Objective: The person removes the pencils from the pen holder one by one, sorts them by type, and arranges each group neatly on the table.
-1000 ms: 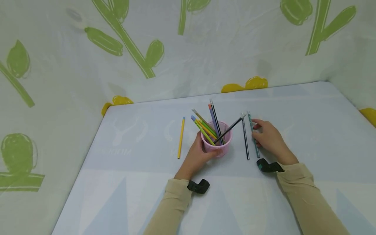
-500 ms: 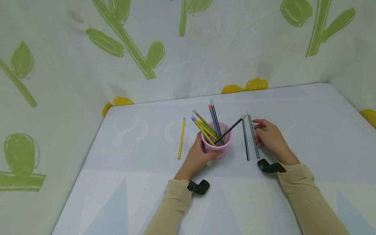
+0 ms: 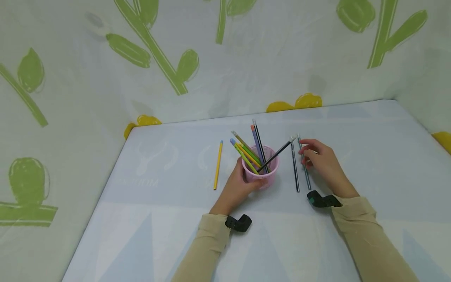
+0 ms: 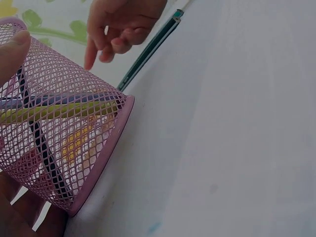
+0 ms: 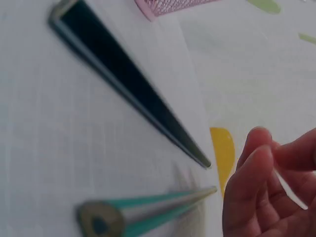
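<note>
My left hand [image 3: 235, 191] grips a pink mesh pencil cup [image 3: 266, 181], thumb on the near side and fingers around the left. Several pencils stand in the cup; one black pencil [image 3: 280, 151] leans far out to the right. To the cup's right, a black pencil [image 3: 294, 168] and a teal pencil [image 3: 308, 179] lie side by side on the table. Over the teal pencil's upper half is my right hand [image 3: 323, 161], fingers loosely bent. In the right wrist view its thumb and fingers [image 5: 256, 173] hold nothing, with the teal pencil [image 5: 168, 207] beyond them.
A yellow pencil [image 3: 218, 164] with a blue end lies left of the cup. The table [image 3: 169, 235] has a pale cloth with bluish shapes. Behind it rises a white wall [image 3: 267, 58] with green plant drawings. Each wrist wears a black camera band [image 3: 239, 223].
My right hand has drawn off the teal pencil and shifted slightly up along it, its fingers spreading a little. The left hand and the cup stay in place.
</note>
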The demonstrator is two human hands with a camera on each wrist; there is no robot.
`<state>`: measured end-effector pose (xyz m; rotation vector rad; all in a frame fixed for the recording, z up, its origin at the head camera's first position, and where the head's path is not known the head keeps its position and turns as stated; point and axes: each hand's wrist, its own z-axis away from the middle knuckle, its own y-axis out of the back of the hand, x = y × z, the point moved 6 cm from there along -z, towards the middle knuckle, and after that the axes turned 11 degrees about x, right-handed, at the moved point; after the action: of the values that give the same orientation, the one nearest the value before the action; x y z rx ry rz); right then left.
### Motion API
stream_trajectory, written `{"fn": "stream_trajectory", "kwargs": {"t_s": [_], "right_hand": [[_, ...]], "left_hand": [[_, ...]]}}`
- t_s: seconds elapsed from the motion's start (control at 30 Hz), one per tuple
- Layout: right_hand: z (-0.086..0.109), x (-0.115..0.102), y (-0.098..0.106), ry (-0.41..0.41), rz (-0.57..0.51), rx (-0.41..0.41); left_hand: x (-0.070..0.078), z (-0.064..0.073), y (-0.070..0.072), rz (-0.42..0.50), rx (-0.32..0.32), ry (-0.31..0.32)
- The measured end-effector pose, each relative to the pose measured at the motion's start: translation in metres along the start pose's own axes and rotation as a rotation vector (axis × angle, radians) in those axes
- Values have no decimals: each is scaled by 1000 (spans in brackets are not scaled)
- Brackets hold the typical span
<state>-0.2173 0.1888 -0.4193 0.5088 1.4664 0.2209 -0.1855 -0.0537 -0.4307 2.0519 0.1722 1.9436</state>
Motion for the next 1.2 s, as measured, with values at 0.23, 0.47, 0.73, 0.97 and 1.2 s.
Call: {"fn": "stream_trajectory", "kwargs": {"t_s": [0.23,0.47,0.73,0.97,1.2], "right_hand": [[4,-10,-13,110,-92,-70],[8,-18,-20,195,-172,-128],[16,-31,-30,253,-202,-178],[24,-35,-45,257,-215,-363],[30,-38,-59,267,-256,-463]], "left_hand": [[-13,-4,-3,20,3,-29],[1,-2,-2,27,-6,-8],[6,1,0,40,-13,-4],[-10,-6,-1,43,7,-54],[-10,-4,-2,68,1,-89]]}}
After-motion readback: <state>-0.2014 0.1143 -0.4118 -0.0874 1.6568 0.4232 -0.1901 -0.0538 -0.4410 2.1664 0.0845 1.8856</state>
